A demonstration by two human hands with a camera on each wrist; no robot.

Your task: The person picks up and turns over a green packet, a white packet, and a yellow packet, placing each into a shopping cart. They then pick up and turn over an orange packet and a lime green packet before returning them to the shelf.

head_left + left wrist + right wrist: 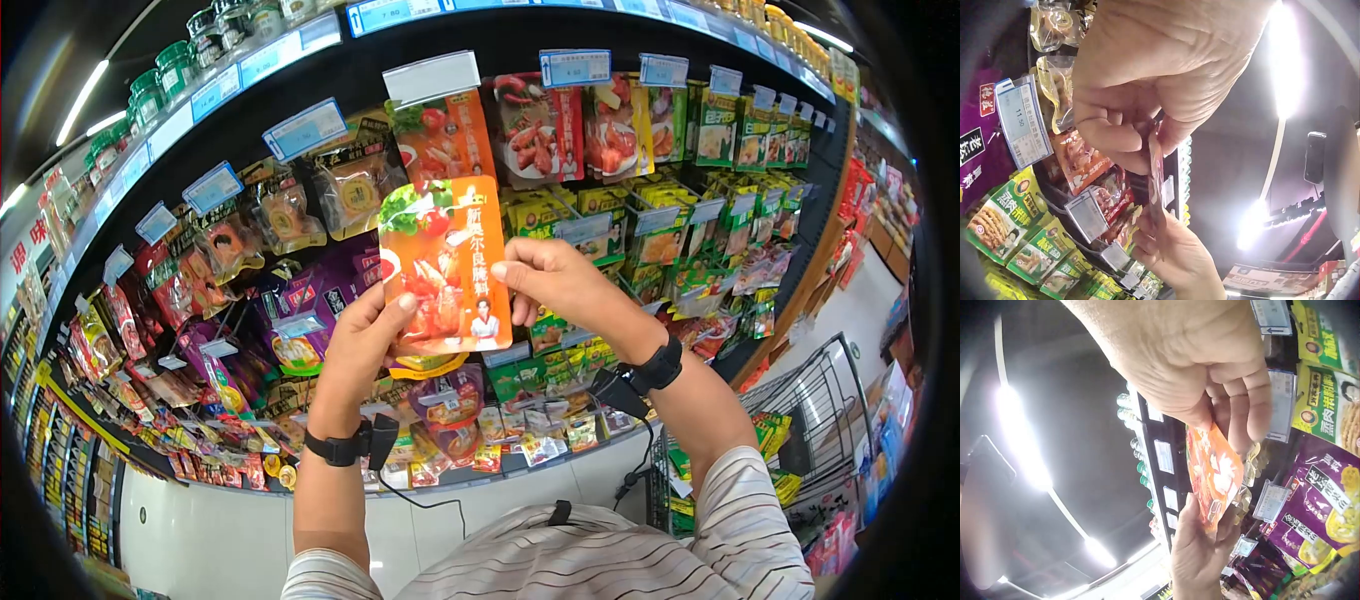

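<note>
While both hands point(365, 335) point(555, 280) pinch the orange packet point(445, 265), hanging packets point(540, 125) just behind.

The person wears a short-sleeved shirt point(600, 555) with thin dark stripes on a pale ground. Each bare forearm carries a black wrist strap with a small black camera block: one on the left wrist point(350, 443), one on the right wrist point(640, 375). Thin black cables point(425, 503) trail from both towards the chest.
</note>
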